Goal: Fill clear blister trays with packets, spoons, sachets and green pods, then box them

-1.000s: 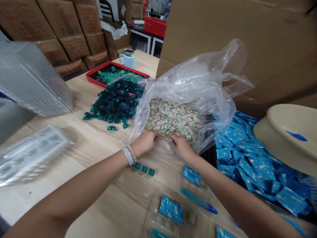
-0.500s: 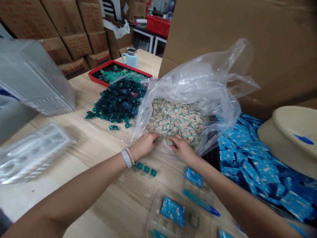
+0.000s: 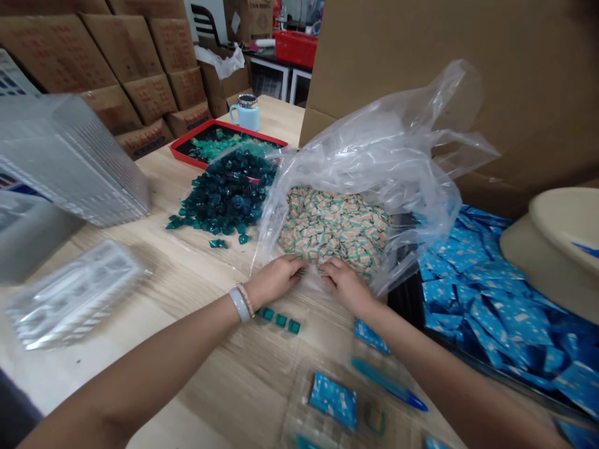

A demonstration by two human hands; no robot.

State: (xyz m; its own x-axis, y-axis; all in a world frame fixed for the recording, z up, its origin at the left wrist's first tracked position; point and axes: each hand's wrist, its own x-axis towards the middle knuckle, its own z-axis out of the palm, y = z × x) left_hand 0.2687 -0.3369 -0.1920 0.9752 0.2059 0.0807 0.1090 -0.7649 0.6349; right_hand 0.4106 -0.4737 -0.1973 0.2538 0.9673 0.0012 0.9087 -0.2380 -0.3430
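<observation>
A large clear plastic bag [image 3: 388, 149] lies open on the wooden table [image 3: 196, 293], holding a heap of small peach-and-green wrapped sweets [image 3: 337, 227]. My left hand [image 3: 276, 279] and my right hand [image 3: 344, 284] meet at the bag's near edge. Both have their fingers curled into the sweets there. What each pinches is too small to make out. Three small teal sweets [image 3: 281, 319] lie in a row just below my left wrist.
A pile of dark teal sweets [image 3: 224, 193] and a red tray [image 3: 187, 149] sit behind left, with a blue mug [image 3: 246, 112]. Blue packets [image 3: 496, 293] fill a bin at right. Clear blister trays [image 3: 75, 293], a blue pen [image 3: 388, 386] and cardboard boxes [image 3: 140, 81] surround.
My hands stay at the bag's near edge with slight finger movement. The view has shifted a little.
</observation>
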